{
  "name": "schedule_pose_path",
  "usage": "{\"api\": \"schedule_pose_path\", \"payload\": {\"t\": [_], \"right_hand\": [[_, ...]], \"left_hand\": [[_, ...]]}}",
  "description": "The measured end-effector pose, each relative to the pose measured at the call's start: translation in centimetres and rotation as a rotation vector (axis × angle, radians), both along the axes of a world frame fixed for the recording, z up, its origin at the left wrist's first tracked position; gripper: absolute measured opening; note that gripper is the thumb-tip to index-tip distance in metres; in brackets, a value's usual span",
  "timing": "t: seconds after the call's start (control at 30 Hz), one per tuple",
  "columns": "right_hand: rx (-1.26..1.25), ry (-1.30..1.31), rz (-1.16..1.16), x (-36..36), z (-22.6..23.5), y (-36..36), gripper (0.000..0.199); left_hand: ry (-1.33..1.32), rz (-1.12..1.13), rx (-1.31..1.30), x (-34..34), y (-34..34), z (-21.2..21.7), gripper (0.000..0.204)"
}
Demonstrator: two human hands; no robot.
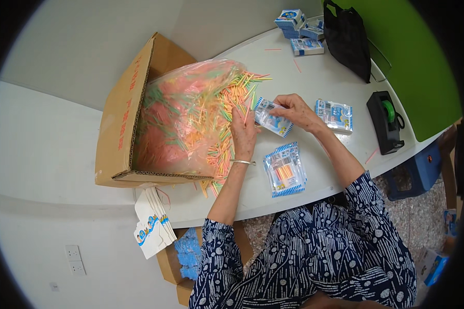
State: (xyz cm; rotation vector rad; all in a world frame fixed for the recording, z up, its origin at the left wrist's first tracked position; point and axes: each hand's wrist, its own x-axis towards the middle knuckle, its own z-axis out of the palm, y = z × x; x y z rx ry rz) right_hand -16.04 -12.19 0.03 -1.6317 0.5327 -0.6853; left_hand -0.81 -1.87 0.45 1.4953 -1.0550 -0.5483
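My right hand [300, 114] pinches a small clear pouch with blue-and-white edges [274, 119], tilted over the table. Just left of it, my left hand [244, 133] is closed around a few thin coloured sticks [248, 111], whose tips poke out above the fingers. Beside that hand, a heap of loose pink, yellow, orange and green sticks [234, 92] spills from a clear plastic bag [191, 87] in a cardboard box [119, 110] lying on its side. Nearer me lies a small pile of similar pouches [286, 172]; the top one shows sticks inside.
To the right are stacked pouches [335, 117] and a black tape dispenser [382, 126] with green tape. Blue-and-white packs [307, 46] and a black plastic bag [347, 41] occupy the back. Folded white cartons [152, 224] overhang the near left edge, above an open box of blue packets [187, 255].
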Motion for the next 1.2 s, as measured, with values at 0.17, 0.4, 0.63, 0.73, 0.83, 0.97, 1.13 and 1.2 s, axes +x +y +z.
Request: {"api": "schedule_pose_path", "payload": {"t": [0.17, 0.4, 0.63, 0.73, 0.83, 0.97, 1.13, 1.2], "right_hand": [[-0.166, 0.073, -0.051, -0.2, 0.3, 0.0, 0.021], [-0.056, 0.1, 0.067, -1.2, 0.4, -0.3, 0.023], [0.244, 0.012, 0.214, -1.5, 0.4, 0.7, 0.02], [0.298, 0.016, 0.247, -1.6, 1.0, 1.1, 0.019], [0.331, -0.013, 0.291, -1.7, 0.5, 0.9, 0.024], [0.352, -0.023, 0.293, -2.0, 0.0, 0.8, 0.025], [0.348, -0.033, 0.28, -2.0, 0.0, 0.9, 0.026], [0.364, -0.041, 0.276, -2.0, 0.0, 1.0, 0.026]], "left_hand": [[0.012, -0.01, -0.021, -0.4, 0.3, -0.1, 0.019], [0.359, 0.012, -0.114, 1.0, 0.6, 2.3, 0.015], [0.415, -0.181, -0.16, 0.3, 0.3, 5.2, 0.03], [0.43, -0.242, -0.172, -0.5, 0.1, 4.8, 0.036], [0.406, -0.239, -0.207, -1.3, -0.1, 4.6, 0.038], [0.357, -0.231, -0.187, -2.1, -0.1, 4.2, 0.034], [0.266, -0.249, -0.167, -2.2, 0.5, 3.7, 0.037], [0.318, -0.229, -0.227, -2.5, 0.6, 3.7, 0.035]]}}
